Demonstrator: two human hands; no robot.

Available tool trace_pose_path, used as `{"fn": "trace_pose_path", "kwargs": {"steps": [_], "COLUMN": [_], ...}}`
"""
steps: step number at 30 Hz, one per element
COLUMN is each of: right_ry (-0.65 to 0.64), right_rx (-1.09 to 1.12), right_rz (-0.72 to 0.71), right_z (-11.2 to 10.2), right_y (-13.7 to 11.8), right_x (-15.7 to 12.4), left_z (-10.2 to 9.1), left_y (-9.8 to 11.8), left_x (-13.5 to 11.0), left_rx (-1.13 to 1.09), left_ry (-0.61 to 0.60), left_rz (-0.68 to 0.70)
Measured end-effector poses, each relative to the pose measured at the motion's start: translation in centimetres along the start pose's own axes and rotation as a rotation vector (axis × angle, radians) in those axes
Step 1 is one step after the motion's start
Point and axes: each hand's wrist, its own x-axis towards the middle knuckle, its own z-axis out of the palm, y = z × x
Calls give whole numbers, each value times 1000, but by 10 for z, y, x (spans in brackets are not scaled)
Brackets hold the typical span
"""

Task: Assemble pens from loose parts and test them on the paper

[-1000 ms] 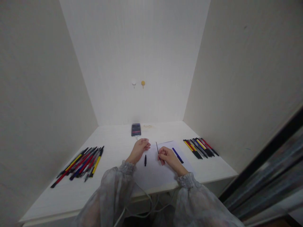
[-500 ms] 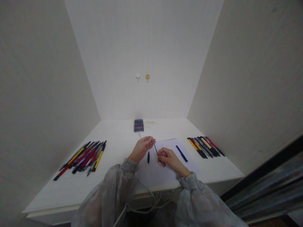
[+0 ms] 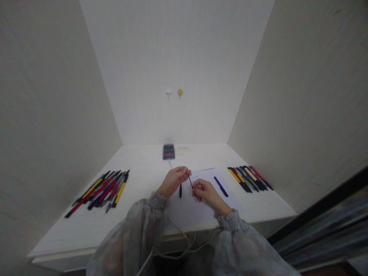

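Observation:
A thin dark pen refill (image 3: pixel 190 180) slants between my two hands above a sheet of white paper (image 3: pixel 189 214). My left hand (image 3: pixel 173 181) pinches its upper end at the fingertips. Around the lower end, the fingers of my right hand (image 3: pixel 206 191) are closed. A short black pen piece (image 3: pixel 180 191) lies on the paper just below my left hand. To the right of my right hand, a blue pen barrel (image 3: pixel 220 186) rests on the sheet.
Several mixed-colour pens lie in a loose pile (image 3: pixel 100 191) at the left. Another row of pens (image 3: pixel 250 178) lies on the right. A phone (image 3: pixel 168 151) with a cable is at the back. White cables (image 3: pixel 175 255) hang below the table's front edge.
My left hand and the upper end of the refill have shifted slightly right, towards my right hand. The pens and loose pieces have stayed where they were.

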Motion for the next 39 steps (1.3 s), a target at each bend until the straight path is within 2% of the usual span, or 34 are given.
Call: {"fn": "trace_pose_path", "kwargs": {"steps": [5, 11, 22, 24, 27, 29, 35, 39], "right_ry": [74, 150, 162, 178, 197, 207, 208, 205], "right_rx": [-34, -80, -107, -94, -89, -103, -119, -100], "right_rz": [23, -20, -43, -41, -35, -35, -32, -25], "right_z": [0, -4, -7, -7, -6, -6, -5, -6], "right_y": [-4, 0, 9, 7, 3, 2, 2, 3], "right_x": [-2, 0, 4, 3, 2, 2, 3, 3], "left_z": [2, 5, 7, 2, -11, -21, -32, -31], "left_y": [0, -1, 4, 8, 9, 5, -13, -12], "left_x": [-3, -8, -10, -9, -7, -6, -6, -1], "left_rx": [72, 202, 332, 502, 927, 1098, 1183, 1230], "left_ry": [-30, -75, -63, 3, 230, 336, 202, 81], "left_rz": [17, 35, 79, 96, 170, 186, 101, 9]}}
